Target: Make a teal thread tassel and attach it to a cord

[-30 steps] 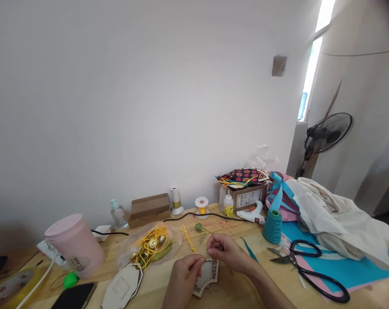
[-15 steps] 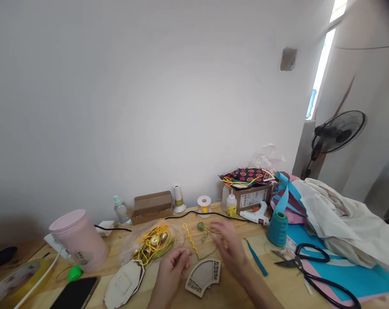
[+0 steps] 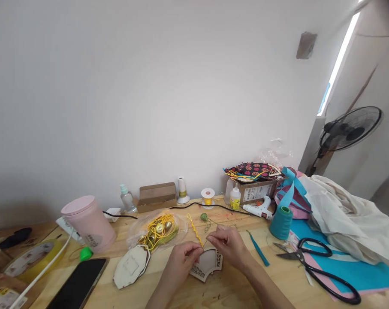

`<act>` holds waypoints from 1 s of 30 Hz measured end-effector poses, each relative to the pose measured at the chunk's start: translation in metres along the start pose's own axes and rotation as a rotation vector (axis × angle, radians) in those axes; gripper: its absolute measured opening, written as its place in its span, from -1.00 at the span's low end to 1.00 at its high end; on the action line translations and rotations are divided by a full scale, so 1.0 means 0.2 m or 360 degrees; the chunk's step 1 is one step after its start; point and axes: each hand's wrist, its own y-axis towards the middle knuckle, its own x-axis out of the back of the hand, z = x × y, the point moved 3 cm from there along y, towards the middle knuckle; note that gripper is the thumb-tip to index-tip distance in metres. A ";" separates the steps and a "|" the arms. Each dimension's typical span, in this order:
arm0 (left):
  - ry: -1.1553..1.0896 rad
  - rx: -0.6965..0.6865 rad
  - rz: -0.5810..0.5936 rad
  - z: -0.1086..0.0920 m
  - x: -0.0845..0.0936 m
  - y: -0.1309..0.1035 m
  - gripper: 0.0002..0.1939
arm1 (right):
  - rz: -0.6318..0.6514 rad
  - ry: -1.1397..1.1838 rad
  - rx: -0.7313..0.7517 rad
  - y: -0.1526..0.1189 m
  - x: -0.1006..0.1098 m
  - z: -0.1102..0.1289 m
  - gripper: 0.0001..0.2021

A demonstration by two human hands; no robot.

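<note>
A fan-shaped wooden piece (image 3: 208, 262) with cut-out patterns at its ends lies on the table below my hands. My left hand (image 3: 185, 257) is pinched at its upper left edge, by the lower end of a yellow twisted cord (image 3: 195, 229). Close by on the right, my right hand (image 3: 227, 242) pinches a thin green thread above the piece. Behind it a small tangle of green thread (image 3: 204, 217) rests on the wood. The exact grip of the left fingertips is too small to make out.
Black scissors (image 3: 313, 262), a teal thread cone (image 3: 281, 223) and teal tweezers (image 3: 257, 249) lie to the right. A bag of bells and yellow cord (image 3: 158, 229), octagonal pieces (image 3: 131, 267), a phone (image 3: 78, 285) and a pink container (image 3: 90, 225) are left. A glue gun (image 3: 259, 208) sits behind.
My right hand has come down and closed into a pinch near my left hand. My left hand has moved to the piece's upper edge. The view has shifted slightly.
</note>
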 end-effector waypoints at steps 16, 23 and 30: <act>0.0253 -0.0135 -0.0068 -0.08 0.04 -0.02 -0.74 | 0.0257 0.0432 0.0018 -0.01 -0.11 0.04 -0.83; 0.0304 -0.0060 -0.0017 -0.04 0.01 -0.01 -0.72 | 0.0054 0.0613 -0.0039 0.00 -0.10 -0.01 -0.85; 0.0425 -0.0112 0.0071 -0.08 0.01 -0.02 -0.76 | -0.0087 0.0642 -0.0236 0.01 -0.05 -0.03 -0.86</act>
